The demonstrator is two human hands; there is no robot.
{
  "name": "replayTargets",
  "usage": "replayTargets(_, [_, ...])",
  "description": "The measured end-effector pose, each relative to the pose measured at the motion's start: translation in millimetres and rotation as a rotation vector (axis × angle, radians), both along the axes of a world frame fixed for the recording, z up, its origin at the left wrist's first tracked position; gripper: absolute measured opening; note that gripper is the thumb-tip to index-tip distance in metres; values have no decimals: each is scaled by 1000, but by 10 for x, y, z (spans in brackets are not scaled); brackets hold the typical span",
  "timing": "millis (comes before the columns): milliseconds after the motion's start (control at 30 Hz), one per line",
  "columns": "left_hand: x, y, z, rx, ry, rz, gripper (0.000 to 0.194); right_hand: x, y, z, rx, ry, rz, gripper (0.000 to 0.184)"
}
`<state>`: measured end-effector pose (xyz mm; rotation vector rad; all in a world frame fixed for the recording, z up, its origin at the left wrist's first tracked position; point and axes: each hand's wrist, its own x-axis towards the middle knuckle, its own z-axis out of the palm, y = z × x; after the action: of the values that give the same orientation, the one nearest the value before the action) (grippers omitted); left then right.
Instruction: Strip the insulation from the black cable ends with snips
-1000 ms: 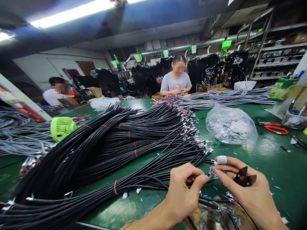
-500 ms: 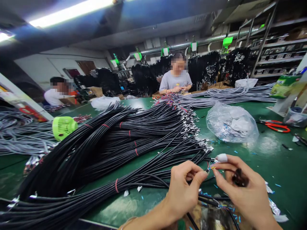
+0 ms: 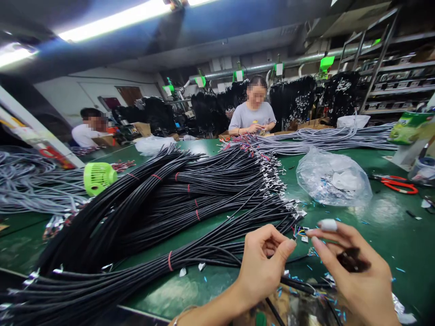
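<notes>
My left hand [image 3: 267, 260] is closed, with thumb and forefinger pinching a black cable close to its stripped end. Thin coloured wires [image 3: 299, 232] fan out from that end, just past the fingertips. My right hand [image 3: 356, 271] is to the right of the wires, its thumb and forefinger a little apart and not touching them. A white cover [image 3: 328, 224] wraps one of its fingertips. Something dark brown and shiny [image 3: 353, 259] sits in the right palm, partly hidden by the fingers; its kind cannot be made out. Below lies another black cable [image 3: 299, 285].
Bundles of black cables [image 3: 170, 194] tied with red bands fill the left and middle. A clear plastic bag [image 3: 335, 176] of scraps and red-handled scissors [image 3: 399, 184] lie at right. A green fan [image 3: 98, 178] stands at left. A co-worker [image 3: 253, 108] sits opposite.
My right hand has moved away from the wires to the right, and they now spread apart. My left hand still grips the cable. The camera view has shifted slightly.
</notes>
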<state>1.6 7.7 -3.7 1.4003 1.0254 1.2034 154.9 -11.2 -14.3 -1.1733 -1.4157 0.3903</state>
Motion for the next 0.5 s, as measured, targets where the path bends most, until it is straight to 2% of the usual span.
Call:
replayTargets(100, [5,4,1,-42,-45,-48,29,-5,38,68,-296,307,250,37])
replayTargets(200, [7,15,-10,-27,-48,-52,27,-2,47,89,-461,483,360,48])
replayTargets(367, [-18,41,-10,97,16,-20,22,-5,57,117,-456,567,255,44])
replayTargets(500, [-29,17,-26,245,143,55,19,20,72,72,-313,369,201,36])
